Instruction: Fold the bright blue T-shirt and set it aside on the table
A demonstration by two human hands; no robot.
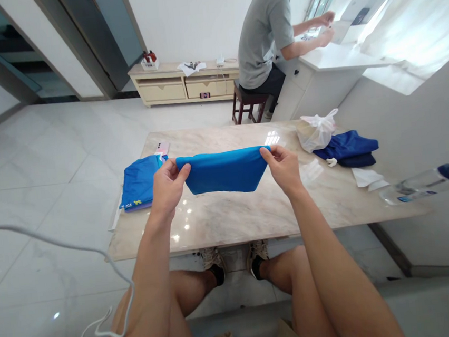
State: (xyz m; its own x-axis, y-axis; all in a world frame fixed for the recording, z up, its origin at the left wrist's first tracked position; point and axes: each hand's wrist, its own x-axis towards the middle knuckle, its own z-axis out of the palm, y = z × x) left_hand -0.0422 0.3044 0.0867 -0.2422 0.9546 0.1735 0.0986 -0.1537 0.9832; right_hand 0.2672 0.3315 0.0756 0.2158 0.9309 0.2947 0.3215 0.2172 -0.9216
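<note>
We hold a bright blue folded cloth garment (225,171) stretched between both hands at frame centre, lifted just above the pale marble table top (252,213). Our left hand (168,187) pinches the garment's left top corner, thumb over fingers, clenched on fabric. Our right hand (283,167) pinches the right top corner the same way. The garment's top edge runs straight between the hands, and its lower edge sags toward the table. At centre left of the frame, a blue folded shirt with yellow marks (140,183) lies on the table's left end, with a pink phone (162,148) just behind it. At centre right sit a white crumpled plastic bag (316,130) and a dark navy folded cloth pile (347,148), touching each other. White paper scraps (368,177) lie near them, and a clear plastic bottle with a blue cap (428,183) lies on its side at the right edge. In the upper right, a person in a grey shirt (262,27) sits on a dark wooden stool (248,105) at a white counter (337,59).
</note>
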